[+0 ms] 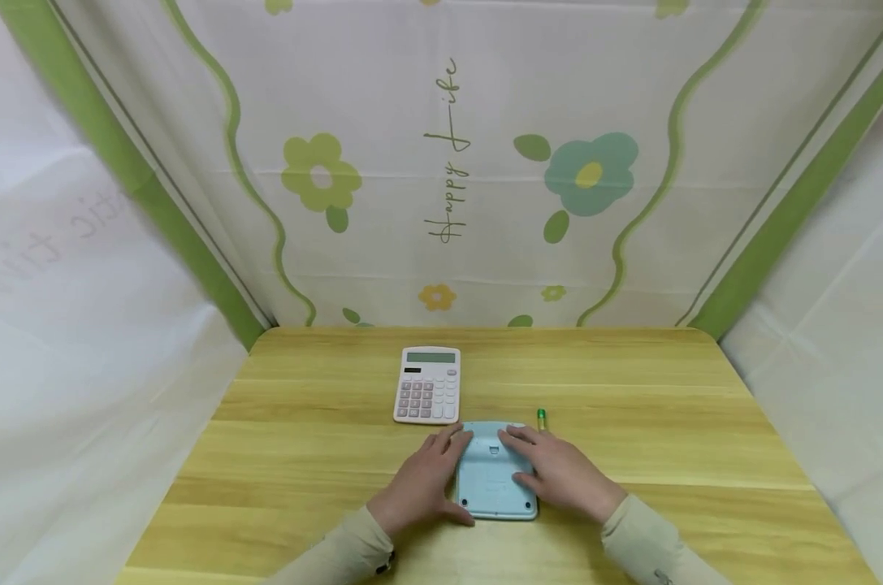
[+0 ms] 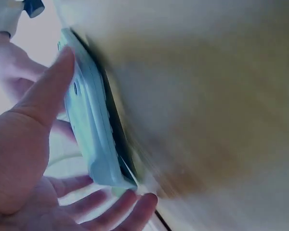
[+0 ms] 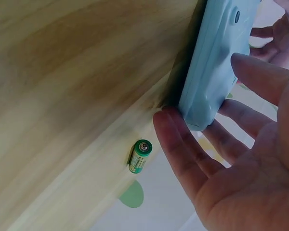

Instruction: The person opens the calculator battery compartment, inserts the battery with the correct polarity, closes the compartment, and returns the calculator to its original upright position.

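A light blue calculator [image 1: 494, 479] is face down, its back with small dark feet turned up, near the front of the wooden table. My left hand [image 1: 419, 486] holds its left side, thumb toward the near corner and fingers by the far corner. On the right side my right hand [image 1: 564, 475] grips it, the thumb [image 3: 260, 77] over the back and fingertips at the far edge. Key edges show along the underside of the calculator [image 2: 94, 130] in the left wrist view. Just beyond the right hand lies a green battery [image 3: 140, 156].
A pink-white calculator [image 1: 427, 386] lies face up on the wooden table [image 1: 302, 455], beyond and left of the blue one. Behind the table hangs a white curtain [image 1: 383, 106] with printed flowers, and white cloth flanks both sides.
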The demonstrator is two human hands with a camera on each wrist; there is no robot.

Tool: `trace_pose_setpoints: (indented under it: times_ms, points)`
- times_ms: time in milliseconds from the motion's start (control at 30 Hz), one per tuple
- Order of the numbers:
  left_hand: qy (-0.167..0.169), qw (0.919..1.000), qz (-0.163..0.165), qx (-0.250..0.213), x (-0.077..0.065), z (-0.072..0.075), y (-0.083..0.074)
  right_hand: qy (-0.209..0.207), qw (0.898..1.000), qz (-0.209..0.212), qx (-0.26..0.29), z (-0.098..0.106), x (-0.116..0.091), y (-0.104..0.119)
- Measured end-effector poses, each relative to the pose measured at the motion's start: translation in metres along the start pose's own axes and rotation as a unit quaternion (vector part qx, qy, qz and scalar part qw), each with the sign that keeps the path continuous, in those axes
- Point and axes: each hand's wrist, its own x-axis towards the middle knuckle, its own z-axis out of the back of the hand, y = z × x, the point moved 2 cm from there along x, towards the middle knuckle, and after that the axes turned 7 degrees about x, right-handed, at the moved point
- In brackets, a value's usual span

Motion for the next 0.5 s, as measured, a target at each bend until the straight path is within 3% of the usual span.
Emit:
trace_pose_setpoints:
  times_ms: [133, 500]
  points:
    - [-0.019, 0.9981, -0.039, 0.045, -0.004, -0.002, -0.007, -0.004, 1.000, -0.004, -0.007, 0.001, 0.003, 0.002]
    - [-0.002, 0.9918, -0.068, 0.108, -0.007, -0.009, -0.012, -0.022, 0.997, 0.016, -0.071, 0.001, 0.011, 0.012]
